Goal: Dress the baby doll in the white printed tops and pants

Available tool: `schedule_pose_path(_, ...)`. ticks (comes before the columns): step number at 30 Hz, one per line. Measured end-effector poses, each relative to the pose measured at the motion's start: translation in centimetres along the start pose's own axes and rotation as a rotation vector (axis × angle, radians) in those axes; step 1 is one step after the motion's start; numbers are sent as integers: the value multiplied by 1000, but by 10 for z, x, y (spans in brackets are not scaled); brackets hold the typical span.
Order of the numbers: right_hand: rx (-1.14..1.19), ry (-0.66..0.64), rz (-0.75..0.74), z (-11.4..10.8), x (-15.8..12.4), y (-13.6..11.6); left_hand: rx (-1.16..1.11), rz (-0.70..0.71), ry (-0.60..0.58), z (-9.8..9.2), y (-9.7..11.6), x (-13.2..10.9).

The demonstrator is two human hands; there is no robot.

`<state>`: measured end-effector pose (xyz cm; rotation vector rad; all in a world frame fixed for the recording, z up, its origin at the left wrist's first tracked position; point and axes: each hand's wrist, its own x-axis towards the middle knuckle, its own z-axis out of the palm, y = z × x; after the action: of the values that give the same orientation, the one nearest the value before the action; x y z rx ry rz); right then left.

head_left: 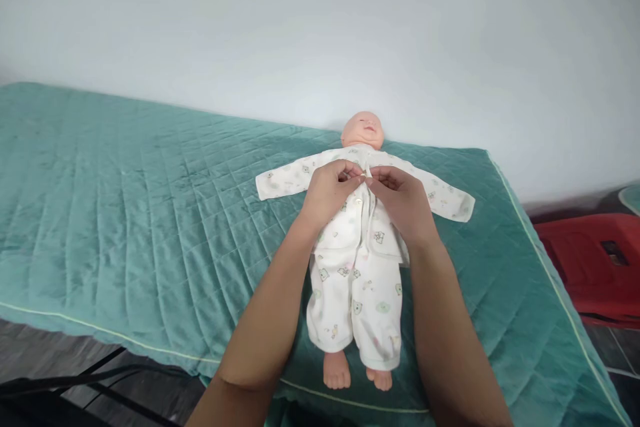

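Observation:
A baby doll (363,129) lies on its back, its head near the wall and its bare feet toward me. It wears a white printed jacket (345,230) with the sleeves spread out to both sides, and matching trousers (377,307). At the chest, my left hand (336,185) pinches one front edge of the jacket. My right hand (397,197) pinches the other edge close beside it, the fingertips of both hands almost meeting at a small fastening. Below the hands the jacket's front edges hang slightly apart, with another fastening visible.
A green quilted cover (150,213) with pale piping lies over the table under the doll. Behind it rises a plain white wall (250,33). A red plastic object (595,260) stands at the right, beyond the table's edge. Dark metal legs (100,373) show at the lower left.

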<state>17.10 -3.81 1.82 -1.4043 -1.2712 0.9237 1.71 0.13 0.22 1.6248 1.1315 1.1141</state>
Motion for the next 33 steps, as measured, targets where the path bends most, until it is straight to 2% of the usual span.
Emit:
schedule_pose_path(14,-5,-115,40,-1,4,4,-65,8,30,4,-10,3)
schedule_pose_path(28,-232,-104,-13,3,3,9,-74,36,-36,1,-12,2)
schedule_pose_path(33,-286,-98,-32,3,1,7,-162,53,-50,0,-9,1)
